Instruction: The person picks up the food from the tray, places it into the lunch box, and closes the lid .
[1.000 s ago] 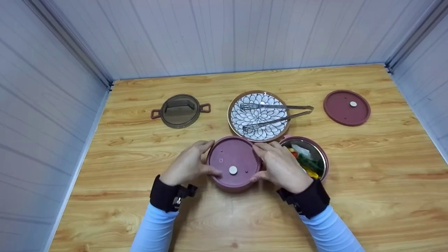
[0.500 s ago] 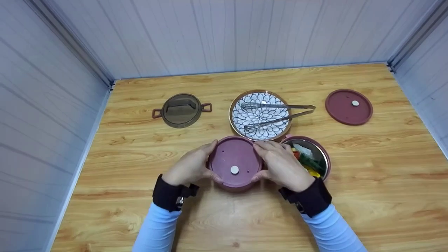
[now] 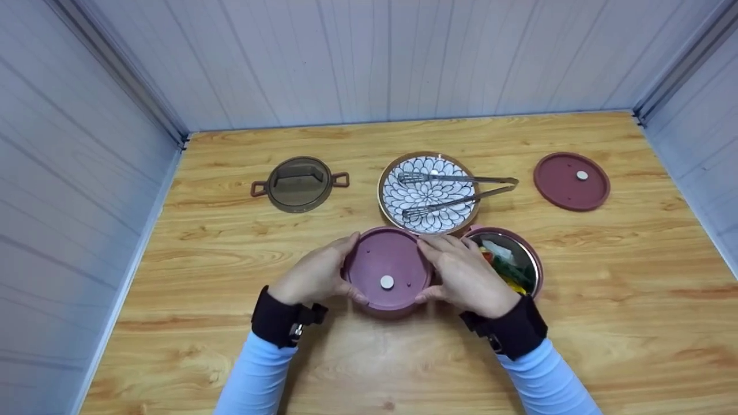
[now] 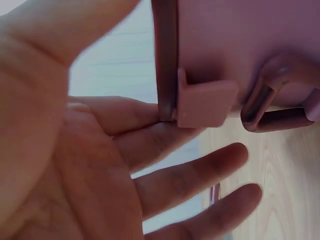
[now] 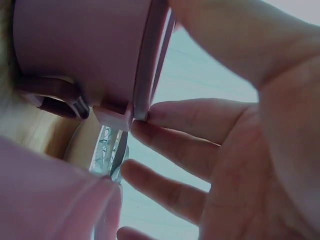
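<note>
A round mauve lunch pot (image 3: 387, 314) stands at the middle of the table, topped by a matching lid (image 3: 383, 259) with a white round valve. My left hand (image 3: 317, 268) holds the lid's left edge, thumb at the near side and fingertips at the far side. Likewise, my right hand (image 3: 467, 274) holds its right edge. In the left wrist view, the index and middle fingers touch the rim beside a pink side clip (image 4: 207, 104); the other fingers are spread off it. The right wrist view shows fingertips at the rim by another clip (image 5: 114, 117).
Close on the right, partly under my right hand, stands an uncovered pot (image 3: 536, 253) of colourful food pieces. Behind is a patterned plate (image 3: 398, 216) bearing metal tongs (image 3: 490, 180). A dark lid with two handles (image 3: 297, 193) lies back left, a maroon lid (image 3: 562, 187) back right.
My left thumb has slid from on top of the lid to its near-left edge, and the left fingers have drawn in closer to the rim. The right hand has hardly moved.
</note>
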Demonstrator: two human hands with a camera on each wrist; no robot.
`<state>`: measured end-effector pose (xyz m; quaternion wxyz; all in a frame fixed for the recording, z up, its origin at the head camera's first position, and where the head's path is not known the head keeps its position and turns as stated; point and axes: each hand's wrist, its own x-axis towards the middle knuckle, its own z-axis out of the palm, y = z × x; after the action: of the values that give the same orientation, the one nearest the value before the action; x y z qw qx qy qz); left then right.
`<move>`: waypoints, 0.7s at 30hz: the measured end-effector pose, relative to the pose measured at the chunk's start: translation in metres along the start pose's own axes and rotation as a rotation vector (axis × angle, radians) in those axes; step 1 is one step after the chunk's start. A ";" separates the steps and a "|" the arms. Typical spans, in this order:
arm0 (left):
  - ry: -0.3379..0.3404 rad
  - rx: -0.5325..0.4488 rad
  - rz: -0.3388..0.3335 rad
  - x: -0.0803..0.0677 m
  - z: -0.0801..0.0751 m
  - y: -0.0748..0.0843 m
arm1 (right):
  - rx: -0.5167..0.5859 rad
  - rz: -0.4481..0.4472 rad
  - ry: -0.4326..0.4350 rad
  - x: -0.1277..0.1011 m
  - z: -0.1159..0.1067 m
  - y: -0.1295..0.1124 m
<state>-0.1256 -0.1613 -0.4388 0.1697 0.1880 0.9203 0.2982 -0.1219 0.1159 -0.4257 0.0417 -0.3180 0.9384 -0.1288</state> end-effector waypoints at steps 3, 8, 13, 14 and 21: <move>-0.022 -0.005 0.049 0.003 -0.001 -0.004 | 0.029 -0.018 -0.033 0.001 -0.003 0.001; -0.074 0.021 0.126 0.007 -0.006 -0.007 | -0.008 -0.042 -0.137 0.014 -0.012 0.001; -0.131 0.073 0.103 0.009 -0.010 -0.002 | -0.083 -0.059 -0.259 0.029 -0.017 -0.001; -0.135 0.081 0.098 0.010 -0.010 -0.001 | -0.097 -0.061 -0.270 0.031 -0.017 -0.001; -0.143 0.127 0.073 0.014 -0.009 0.002 | -0.113 -0.075 -0.297 0.043 -0.019 -0.003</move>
<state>-0.1409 -0.1584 -0.4333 0.2118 0.2526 0.9154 0.2309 -0.1573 0.0914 -0.4065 0.1573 -0.3701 0.9151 -0.0290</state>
